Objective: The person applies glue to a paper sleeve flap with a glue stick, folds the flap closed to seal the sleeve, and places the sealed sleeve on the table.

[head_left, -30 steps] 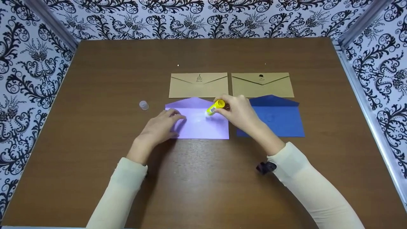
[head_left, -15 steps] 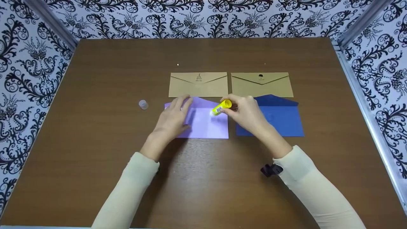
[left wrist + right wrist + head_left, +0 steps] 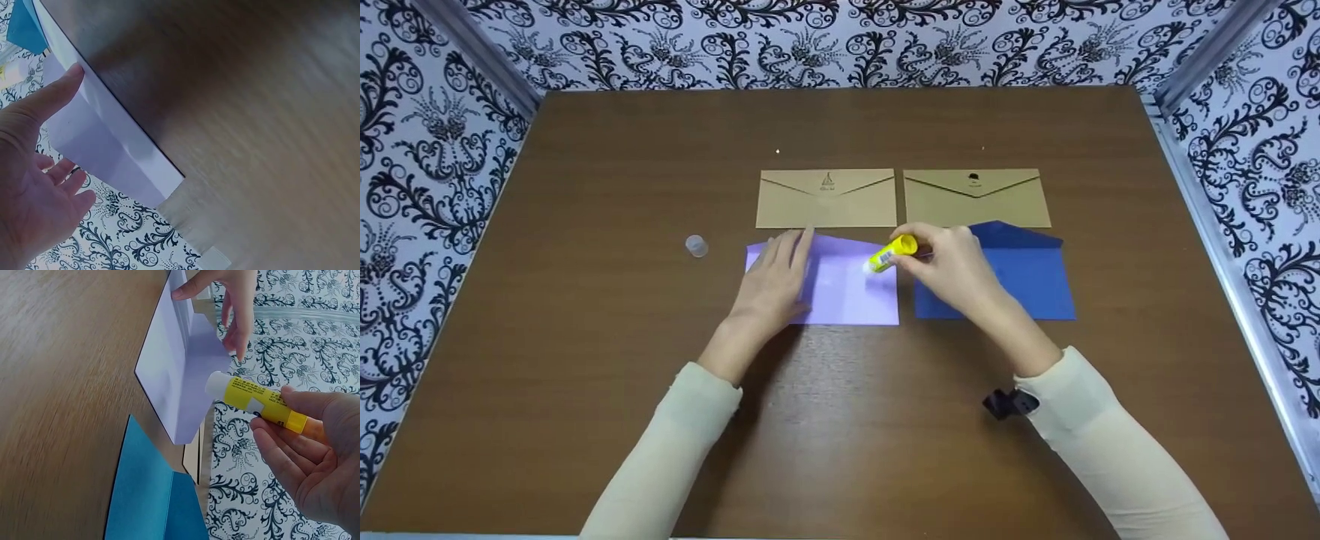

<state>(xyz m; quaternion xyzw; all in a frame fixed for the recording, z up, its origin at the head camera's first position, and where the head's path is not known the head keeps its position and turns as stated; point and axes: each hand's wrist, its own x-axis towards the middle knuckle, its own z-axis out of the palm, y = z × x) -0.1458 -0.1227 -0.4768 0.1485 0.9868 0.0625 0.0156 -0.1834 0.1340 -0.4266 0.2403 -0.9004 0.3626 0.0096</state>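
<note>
A purple envelope (image 3: 851, 296), its flap unfolded away from the person, lies in the middle of the table. My left hand (image 3: 771, 289) rests over its left part with fairly straight fingers; in the left wrist view the thumb (image 3: 62, 90) touches the near edge. Between thumb and fingers my right hand (image 3: 960, 266) pinches a yellow glue stick (image 3: 892, 253), uncapped, white end tilted down over the envelope's right half. The right wrist view shows the glue stick's printed label (image 3: 253, 396). Just right of the purple one, a blue envelope (image 3: 1027, 285) with raised flap is partly hidden by my right hand.
Two tan envelopes with closed flaps, one on the left (image 3: 826, 210) and one on the right (image 3: 976, 214), lie side by side behind the coloured ones. A small translucent cap (image 3: 697, 246) sits left of the purple envelope. Patterned panels (image 3: 840, 45) border the brown table (image 3: 585, 375).
My left hand has slid forward and right over the purple envelope, and its fingers have straightened. My right hand has moved a little to the right with the glue stick.
</note>
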